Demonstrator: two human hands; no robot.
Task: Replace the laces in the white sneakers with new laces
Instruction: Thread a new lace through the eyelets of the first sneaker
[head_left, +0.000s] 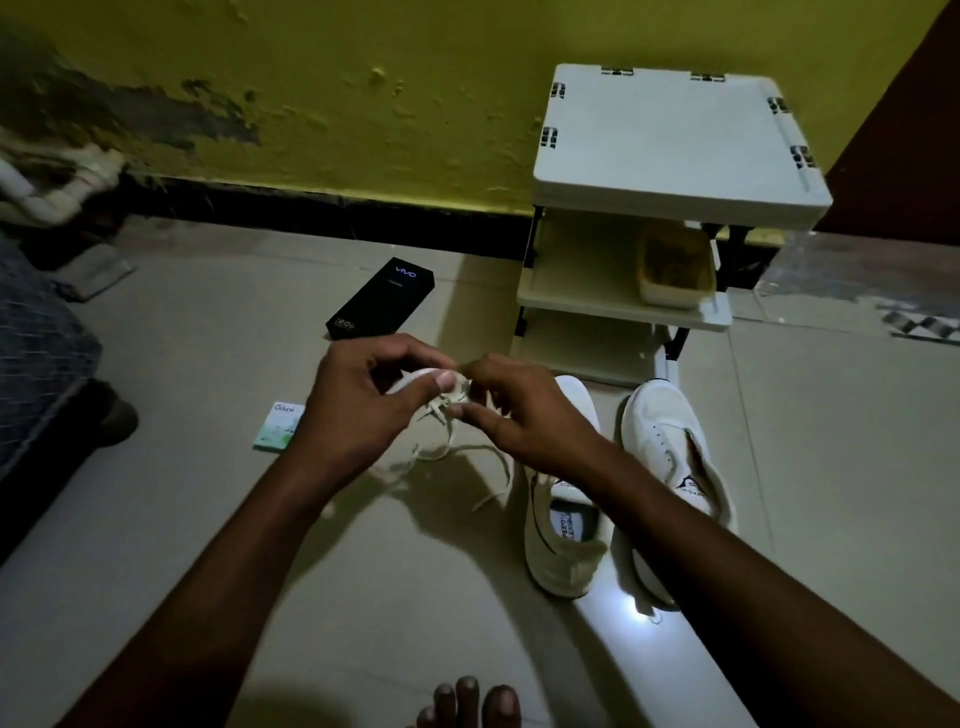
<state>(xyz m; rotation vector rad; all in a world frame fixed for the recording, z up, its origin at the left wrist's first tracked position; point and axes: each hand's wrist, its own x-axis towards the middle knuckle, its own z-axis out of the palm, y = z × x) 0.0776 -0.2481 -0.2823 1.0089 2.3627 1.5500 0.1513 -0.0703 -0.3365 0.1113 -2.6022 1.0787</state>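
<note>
Two white sneakers stand side by side on the tiled floor, the left one (563, 535) partly under my right forearm, the right one (670, 467) without laces in its eyelets. My left hand (358, 410) and my right hand (514, 410) meet above the floor to the left of the shoes. Both pinch a bundle of white laces (441, 410) between thumb and fingers. Loose loops and ends of the lace hang down from the bundle toward the floor (488, 467).
A white shelf rack (675, 156) stands behind the shoes against the yellow wall, a tub (675, 270) on its middle shelf. A black phone box (382, 299) and a small green-white card (278, 426) lie on the floor. A dark mattress edge (36, 364) is at the left. My toes (467, 701) show at the bottom.
</note>
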